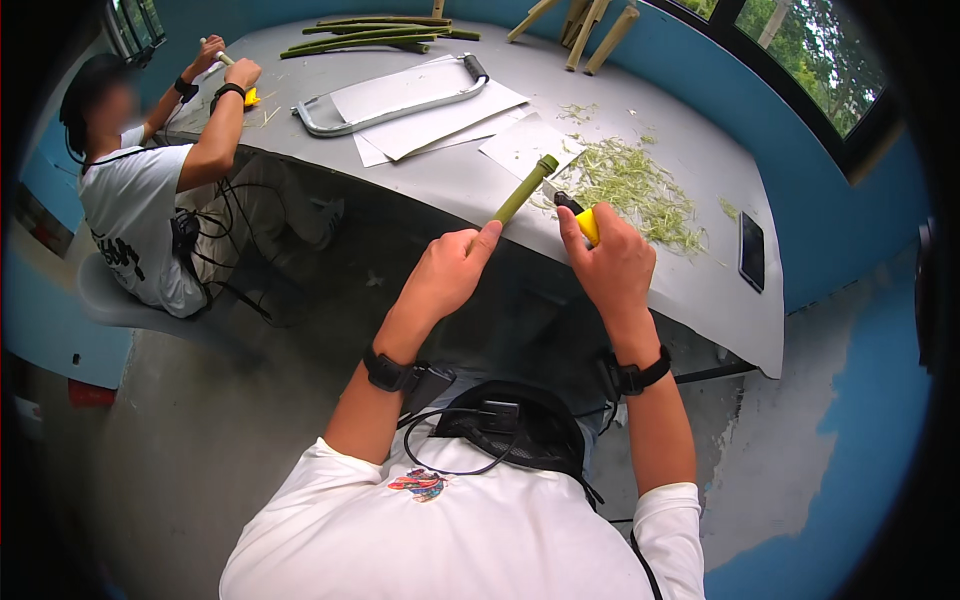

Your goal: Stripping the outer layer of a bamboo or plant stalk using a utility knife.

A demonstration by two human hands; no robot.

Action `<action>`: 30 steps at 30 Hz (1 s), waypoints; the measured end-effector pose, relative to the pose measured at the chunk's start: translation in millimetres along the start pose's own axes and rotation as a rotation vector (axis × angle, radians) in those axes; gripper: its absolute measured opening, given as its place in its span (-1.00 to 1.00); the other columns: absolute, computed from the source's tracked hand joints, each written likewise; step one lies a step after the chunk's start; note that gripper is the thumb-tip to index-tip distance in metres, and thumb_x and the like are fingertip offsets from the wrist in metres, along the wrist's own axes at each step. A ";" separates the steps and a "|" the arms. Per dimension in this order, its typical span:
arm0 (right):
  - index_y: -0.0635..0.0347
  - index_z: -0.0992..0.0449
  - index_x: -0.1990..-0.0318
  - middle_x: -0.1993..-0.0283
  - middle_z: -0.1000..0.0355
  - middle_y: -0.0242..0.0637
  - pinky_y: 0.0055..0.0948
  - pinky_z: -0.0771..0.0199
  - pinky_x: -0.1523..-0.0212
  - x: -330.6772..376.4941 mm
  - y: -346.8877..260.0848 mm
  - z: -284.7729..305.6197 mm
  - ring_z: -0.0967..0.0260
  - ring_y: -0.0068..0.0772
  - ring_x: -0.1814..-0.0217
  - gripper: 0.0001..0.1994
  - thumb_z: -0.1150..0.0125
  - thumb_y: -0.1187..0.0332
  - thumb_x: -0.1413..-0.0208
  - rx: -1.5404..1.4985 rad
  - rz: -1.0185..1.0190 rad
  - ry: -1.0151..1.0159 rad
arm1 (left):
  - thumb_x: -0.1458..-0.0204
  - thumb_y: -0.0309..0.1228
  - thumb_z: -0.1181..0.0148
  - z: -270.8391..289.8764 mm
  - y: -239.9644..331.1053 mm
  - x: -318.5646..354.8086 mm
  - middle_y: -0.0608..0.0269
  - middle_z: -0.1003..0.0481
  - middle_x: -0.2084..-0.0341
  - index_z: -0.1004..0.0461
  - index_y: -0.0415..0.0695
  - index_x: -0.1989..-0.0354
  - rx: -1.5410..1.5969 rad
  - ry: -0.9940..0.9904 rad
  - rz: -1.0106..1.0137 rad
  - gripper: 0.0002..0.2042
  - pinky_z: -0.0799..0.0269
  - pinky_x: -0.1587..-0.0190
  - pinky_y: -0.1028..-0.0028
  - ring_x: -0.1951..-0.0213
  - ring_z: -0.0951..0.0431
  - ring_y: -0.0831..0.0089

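My left hand (446, 272) is closed round the lower end of a short green bamboo piece (526, 190), which slants up and to the right over the table's near edge. A ringed joint shows at its upper end. In my right hand (613, 258) is a utility knife (586, 222) with a yellow and black handle. The knife's tip lies close to the bamboo's upper right side; whether blade and bamboo touch, I cannot tell. Pale green shavings (640, 190) lie heaped on the table just beyond my right hand.
The grey table (715, 160) holds a hacksaw (395, 110) on white paper sheets (455, 125), green bamboo stalks (370, 35) and a phone (752, 252) near the right edge. Dry bamboo poles (608, 40) stand at the back. At left, a seated person (150, 190) works with a pale stick.
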State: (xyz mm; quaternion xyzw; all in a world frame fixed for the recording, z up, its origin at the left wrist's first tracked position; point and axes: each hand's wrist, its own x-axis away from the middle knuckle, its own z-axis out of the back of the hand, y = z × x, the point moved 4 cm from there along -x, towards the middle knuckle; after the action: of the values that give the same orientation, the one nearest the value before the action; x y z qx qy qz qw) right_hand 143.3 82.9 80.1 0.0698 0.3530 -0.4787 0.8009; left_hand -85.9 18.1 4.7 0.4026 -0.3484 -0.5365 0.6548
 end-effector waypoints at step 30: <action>0.17 -0.52 0.44 0.55 -0.51 -0.07 0.01 -0.52 0.44 -14.8 11.6 -7.9 -0.56 0.14 0.49 -0.41 -0.39 -0.19 -0.40 -0.122 0.053 -0.123 | -0.46 0.43 0.04 6.1 16.9 3.5 0.63 -0.09 0.67 -0.24 0.06 0.51 0.230 -0.162 0.285 -0.30 0.11 0.61 0.51 0.66 0.00 0.72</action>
State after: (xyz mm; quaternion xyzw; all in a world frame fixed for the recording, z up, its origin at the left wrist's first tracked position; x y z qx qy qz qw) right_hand 144.5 103.3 81.0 0.0007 0.3298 -0.4384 0.8361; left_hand -83.6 15.4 22.7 0.3769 -0.5124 -0.4259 0.6434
